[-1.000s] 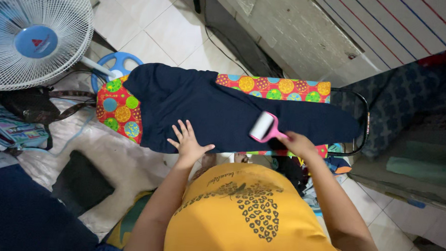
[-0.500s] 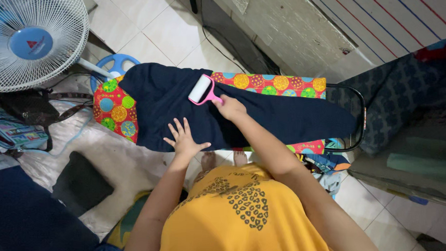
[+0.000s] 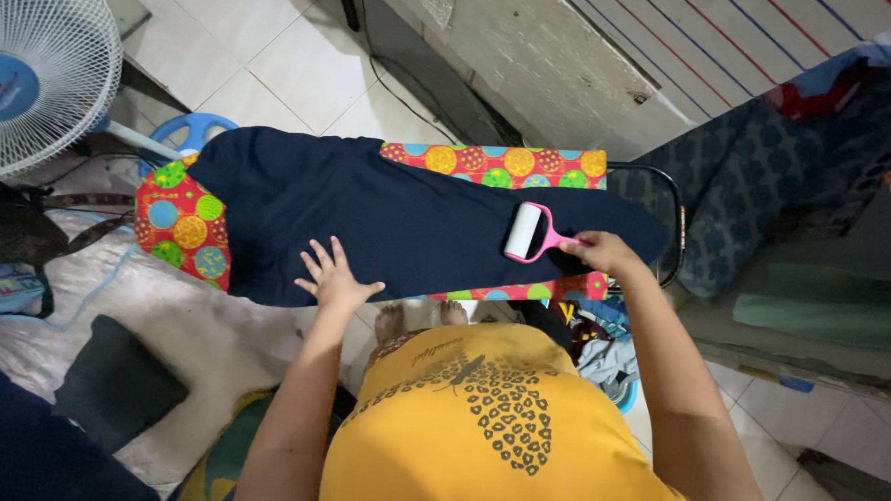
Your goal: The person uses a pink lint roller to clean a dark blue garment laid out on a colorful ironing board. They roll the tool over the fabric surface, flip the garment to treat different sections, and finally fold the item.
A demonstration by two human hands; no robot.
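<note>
The pink lint roller (image 3: 526, 231) is gripped by its handle in the closed right hand (image 3: 606, 253), its drum lying left of the grip on the dark garment (image 3: 387, 218), which is pinned flat lengthwise along the board by the open left hand (image 3: 332, 274).

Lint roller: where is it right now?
In the head view, the lint roller lies on the dark garment, right of centre, held by the right hand.
</note>
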